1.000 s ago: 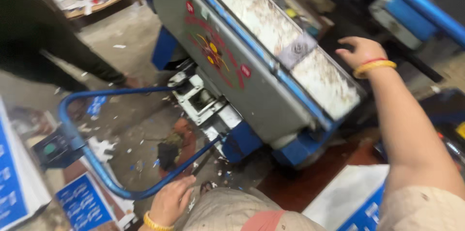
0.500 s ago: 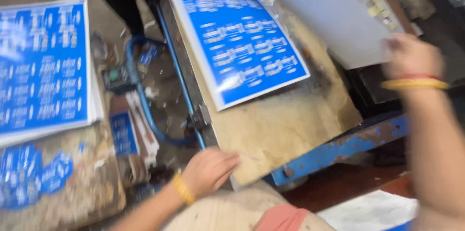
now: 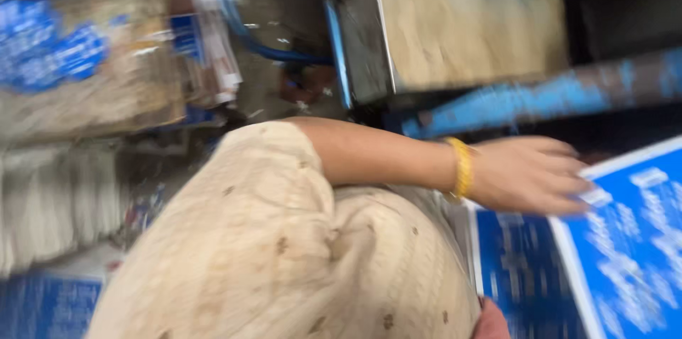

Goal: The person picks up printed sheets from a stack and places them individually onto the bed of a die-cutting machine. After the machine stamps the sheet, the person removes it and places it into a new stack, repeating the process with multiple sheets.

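Cluttered workshop floor [image 3: 277,90] fills the blurred top of the view, strewn with paper scraps and crossed by a blue hose [image 3: 245,37]. At upper right stands a bench [image 3: 462,26] with a worn tan top and a chipped blue frame rail [image 3: 526,97] below it. Stacks of blue printed sheets [image 3: 50,47] lie at the left, beside bundles of pale paper [image 3: 57,204].

One arm in a cream sleeve [image 3: 277,239] crosses the middle of the frame, a yellow bangle [image 3: 463,167] on the wrist. Which arm it is, I cannot say for sure; by the way it comes from the body it looks like the left hand [image 3: 529,174]. Its fingers [image 3: 568,186] are stretched out flat and loosely spread, gripping nothing, their tips touching the white edge of a blue sheet [image 3: 632,239] at lower right. That sheet lies tilted over another blue sheet [image 3: 511,261] just below the hand. No second hand is in view.
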